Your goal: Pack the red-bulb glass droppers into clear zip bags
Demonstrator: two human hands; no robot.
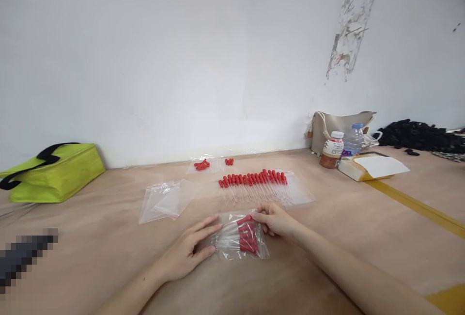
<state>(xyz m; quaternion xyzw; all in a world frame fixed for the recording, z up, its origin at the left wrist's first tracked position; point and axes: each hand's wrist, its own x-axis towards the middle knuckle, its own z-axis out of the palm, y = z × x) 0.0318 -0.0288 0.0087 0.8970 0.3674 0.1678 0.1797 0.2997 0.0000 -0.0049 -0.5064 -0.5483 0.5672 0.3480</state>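
Note:
A clear plastic bag (227, 244) lies on the brown-covered table in front of me, holding several droppers (248, 237) with red rubber bulbs and thin clear stems. The bulbs point right and the stems left. My right hand (271, 219) pinches the bag's upper right corner beside the topmost bulb. At the bag's left edge, my left hand (191, 247) rests with fingers spread, its fingertips touching the plastic. Just beyond the bag, a row of loose droppers (254, 181) lies side by side, bulbs away from me. Some rest on another clear bag (300, 191).
Flat clear bags (165, 201) lie to the left. Near the wall are red bulbs (202, 165) on plastic. A yellow-green bag (61, 174) stands far left. On the right are bottles (332, 149), a tissue pack (366, 165), a beige bag (337, 123) and a black pile (417, 135).

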